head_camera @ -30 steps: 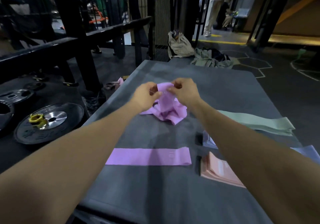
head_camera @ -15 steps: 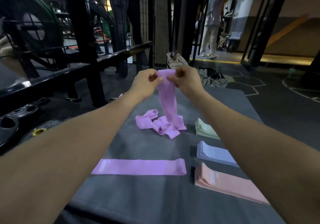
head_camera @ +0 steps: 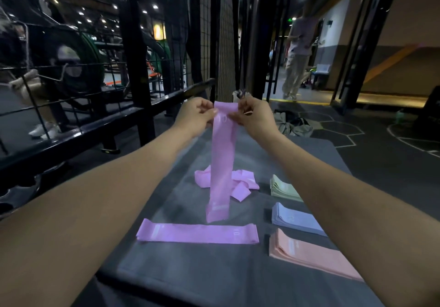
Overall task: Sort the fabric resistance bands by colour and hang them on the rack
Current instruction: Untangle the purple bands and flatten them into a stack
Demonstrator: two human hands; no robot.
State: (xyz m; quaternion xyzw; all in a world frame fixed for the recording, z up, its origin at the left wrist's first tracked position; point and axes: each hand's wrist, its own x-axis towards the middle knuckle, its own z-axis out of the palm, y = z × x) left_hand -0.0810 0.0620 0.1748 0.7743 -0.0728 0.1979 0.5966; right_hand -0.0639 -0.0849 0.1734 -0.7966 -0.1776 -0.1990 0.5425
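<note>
Gym floor all around: dark rubber flooring with hexagon lines, black steel rack posts (head_camera: 133, 52) and a wire mesh panel (head_camera: 225, 45) rising behind, ceiling lights dotted overhead, a person (head_camera: 297, 57) standing off in the doorway area at the back. Up front, a grey mat-covered counter (head_camera: 214, 278) carries the bands. Both hands are up over it: the left hand (head_camera: 194, 117) and the right hand (head_camera: 253, 118) each pinch a top corner of a lilac resistance band (head_camera: 222, 164), which hangs straight down, its lower end just above the counter. Behind it lies a tangled heap of lilac bands (head_camera: 242, 183). One flat lilac band (head_camera: 197, 233) lies crosswise near the front. To the right, three tidy stacks: green (head_camera: 283, 189), blue-grey (head_camera: 294, 218), peach (head_camera: 307, 253). Crumpled clothing (head_camera: 295, 126) sits on the floor beyond the counter.
</note>
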